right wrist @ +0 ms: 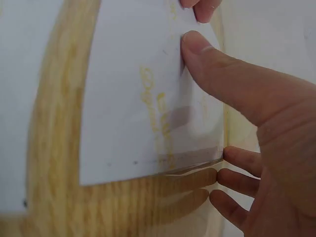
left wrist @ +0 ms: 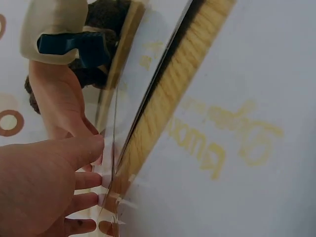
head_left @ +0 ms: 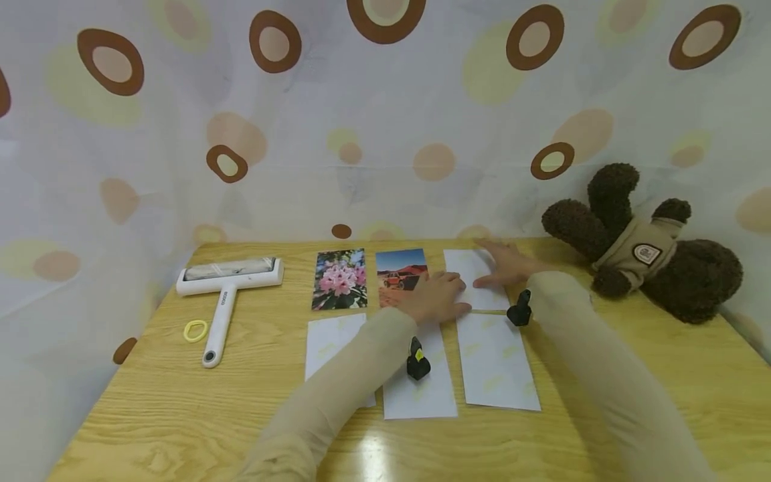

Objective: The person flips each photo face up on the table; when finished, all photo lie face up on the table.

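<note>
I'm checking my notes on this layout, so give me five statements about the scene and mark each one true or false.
1. The flower photo lies left of the car photo. True.
2. The yellow ring is looped around the lint roller. False: it lies beside it.
3. Three white sheets make up the front row. True.
4. The right hand grips the lint roller. False: the right hand is at the back-right white sheet.
5. The plush toy lies at the opposite end of the table from the lint roller. True.
</note>
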`<state>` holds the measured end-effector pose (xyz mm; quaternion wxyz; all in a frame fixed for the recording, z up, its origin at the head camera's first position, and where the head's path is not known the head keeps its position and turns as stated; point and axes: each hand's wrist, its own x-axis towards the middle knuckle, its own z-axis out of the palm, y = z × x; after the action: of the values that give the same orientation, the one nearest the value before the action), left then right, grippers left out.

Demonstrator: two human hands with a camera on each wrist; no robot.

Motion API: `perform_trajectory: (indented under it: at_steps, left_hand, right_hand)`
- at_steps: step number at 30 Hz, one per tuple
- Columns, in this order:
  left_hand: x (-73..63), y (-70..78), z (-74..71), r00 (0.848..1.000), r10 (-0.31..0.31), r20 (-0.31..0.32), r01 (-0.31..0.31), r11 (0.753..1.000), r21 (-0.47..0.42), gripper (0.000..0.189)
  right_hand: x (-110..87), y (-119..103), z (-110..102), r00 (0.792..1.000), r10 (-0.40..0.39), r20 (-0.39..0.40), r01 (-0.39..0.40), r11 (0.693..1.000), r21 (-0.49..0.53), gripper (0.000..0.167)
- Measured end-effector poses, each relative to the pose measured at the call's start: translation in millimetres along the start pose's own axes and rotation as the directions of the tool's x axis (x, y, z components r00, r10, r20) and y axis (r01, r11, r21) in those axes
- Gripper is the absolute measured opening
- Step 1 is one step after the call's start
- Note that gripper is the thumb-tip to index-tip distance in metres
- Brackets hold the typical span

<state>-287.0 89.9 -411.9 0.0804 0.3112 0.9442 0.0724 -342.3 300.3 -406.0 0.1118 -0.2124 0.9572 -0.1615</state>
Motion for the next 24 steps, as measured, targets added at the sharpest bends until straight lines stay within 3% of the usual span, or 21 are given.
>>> perform_trajectory:
  at_steps: [8, 16, 20, 24]
  left_hand:
    - [2.0, 7.0, 1.0, 0.999, -0.034, -0.022, 0.035, 0.999, 0.033, 0.044]
    - [4.2, 6.8, 0.0, 0.998, -0.042, -0.035, 0.042, 0.999, -0.015, 0.044]
    - [7.2, 7.5, 1.5, 0.993, -0.106, -0.056, 0.102, 0.993, -0.063, 0.059]
    - [12.2, 9.9, 2.0, 0.975, -0.201, -0.093, 0.188, 0.974, -0.129, 0.078]
  right_hand:
    - [5.8, 5.5, -1.1, 1.000, -0.009, 0.000, 0.009, 0.999, -0.042, 0.098]
    - [9.8, 3.0, -5.1, 0.999, 0.043, -0.010, -0.043, 0.998, -0.048, 0.099]
    - [10.9, 0.8, -4.0, 0.994, 0.085, -0.063, -0.086, 0.996, -0.026, 0.107]
    - [13.4, 1.1, -1.9, 0.985, 0.111, -0.130, -0.111, 0.994, 0.005, 0.109]
